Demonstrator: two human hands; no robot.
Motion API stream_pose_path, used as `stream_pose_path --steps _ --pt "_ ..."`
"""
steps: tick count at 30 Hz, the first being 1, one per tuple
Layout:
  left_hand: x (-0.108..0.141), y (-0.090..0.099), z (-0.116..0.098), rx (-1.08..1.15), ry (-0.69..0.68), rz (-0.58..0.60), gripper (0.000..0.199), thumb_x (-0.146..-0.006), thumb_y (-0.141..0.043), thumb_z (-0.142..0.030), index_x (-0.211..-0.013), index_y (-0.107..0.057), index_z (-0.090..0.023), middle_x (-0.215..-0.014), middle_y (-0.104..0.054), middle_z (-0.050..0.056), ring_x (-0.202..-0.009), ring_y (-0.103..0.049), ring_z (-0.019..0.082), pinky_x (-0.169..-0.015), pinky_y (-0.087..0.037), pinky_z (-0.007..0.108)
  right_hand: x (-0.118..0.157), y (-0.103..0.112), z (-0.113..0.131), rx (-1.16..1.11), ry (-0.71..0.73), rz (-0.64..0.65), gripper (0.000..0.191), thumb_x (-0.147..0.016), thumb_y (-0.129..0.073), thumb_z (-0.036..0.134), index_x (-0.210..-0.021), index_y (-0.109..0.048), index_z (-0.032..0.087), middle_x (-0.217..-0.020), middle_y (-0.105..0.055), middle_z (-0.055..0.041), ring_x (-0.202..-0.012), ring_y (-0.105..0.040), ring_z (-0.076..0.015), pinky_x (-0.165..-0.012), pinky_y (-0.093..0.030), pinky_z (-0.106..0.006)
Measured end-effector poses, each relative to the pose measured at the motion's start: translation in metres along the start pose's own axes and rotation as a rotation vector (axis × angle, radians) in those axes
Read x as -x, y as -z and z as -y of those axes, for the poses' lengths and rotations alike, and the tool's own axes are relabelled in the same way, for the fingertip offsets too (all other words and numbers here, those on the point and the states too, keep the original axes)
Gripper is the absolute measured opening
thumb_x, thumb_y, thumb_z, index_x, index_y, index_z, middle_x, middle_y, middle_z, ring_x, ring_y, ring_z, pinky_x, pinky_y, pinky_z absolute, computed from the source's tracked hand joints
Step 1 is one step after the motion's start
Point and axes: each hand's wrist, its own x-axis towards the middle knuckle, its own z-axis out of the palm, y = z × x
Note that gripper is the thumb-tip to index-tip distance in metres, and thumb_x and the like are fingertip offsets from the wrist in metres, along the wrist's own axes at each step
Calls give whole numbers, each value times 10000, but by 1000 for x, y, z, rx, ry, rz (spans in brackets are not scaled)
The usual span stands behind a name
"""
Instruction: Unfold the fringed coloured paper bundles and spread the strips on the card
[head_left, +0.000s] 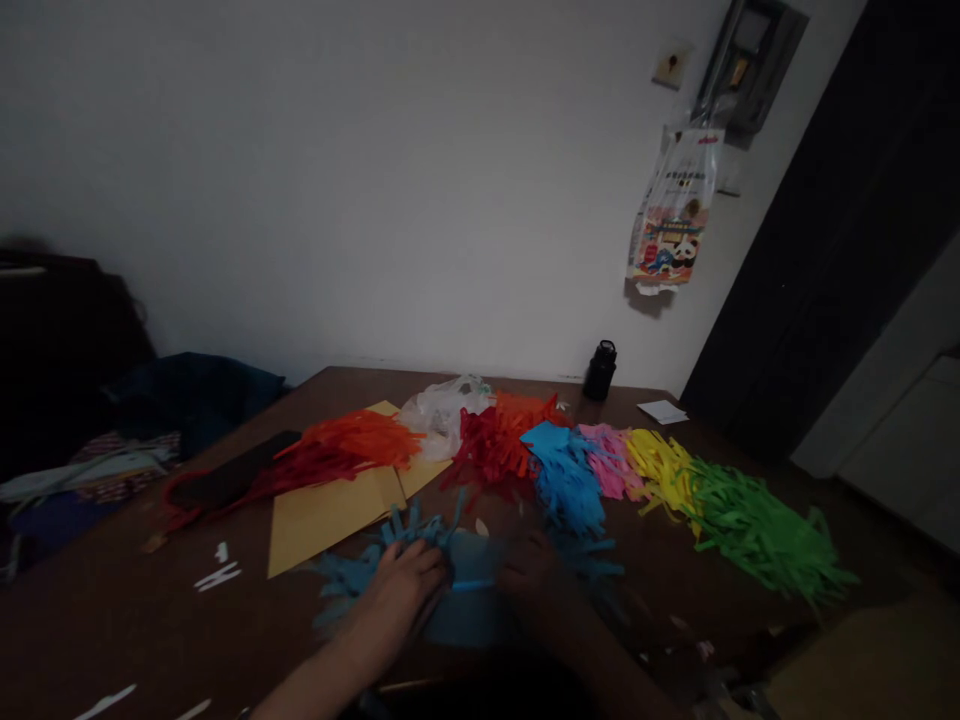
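A blue fringed paper piece (471,600) lies flat at the table's near edge, its strips spreading out to both sides and a brighter blue line across its middle. My left hand (409,585) rests on its left part, fingers bent together and pressed down; whether they pinch the paper is hidden. On the right part lies my right hand (531,570), dark and blurred, its fingers hard to make out. Just beyond are a blue fringe bundle (568,480) and a red one (491,445).
Pink (609,460), yellow (664,465) and green fringe bundles (765,530) run to the right. Yellow-brown paper (330,520), an orange bundle (360,440) and a dark phone-like object (240,472) lie left. A clear plastic bag (442,415) and black bottle (600,372) stand behind.
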Motion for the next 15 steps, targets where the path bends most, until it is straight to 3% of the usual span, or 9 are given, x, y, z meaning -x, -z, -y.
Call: stream_pose_path --steps 5,10,15 --pt "-8 7 -9 -16 180 155 263 -941 -422 -147 -852 -662 -206 -926 -703 51 -930 -620 241 -810 -385 395 1 -10 2 7 -167 17 111 -839 -693 184 -735 -656 192 -786 -634 -21 -814 -567 -199 -815 -386 -364" --pt "-20 11 -17 -84 280 185 230 -886 -463 -126 -804 -676 -157 -913 -726 122 -925 -657 320 -757 -417 450 -4 -16 7 -5 -312 40 20 -840 -649 184 -848 -667 188 -946 -673 -79 -939 -575 -259 -886 -379 -457" --pt "-25 9 -11 -161 176 189 229 -874 -509 -79 -888 -705 -197 -1004 -726 96 -987 -640 299 -798 -414 448 -10 -19 6 1 -370 67 76 -880 -611 207 -919 -675 190 -973 -672 -88 -969 -574 -266 -925 -371 -493"
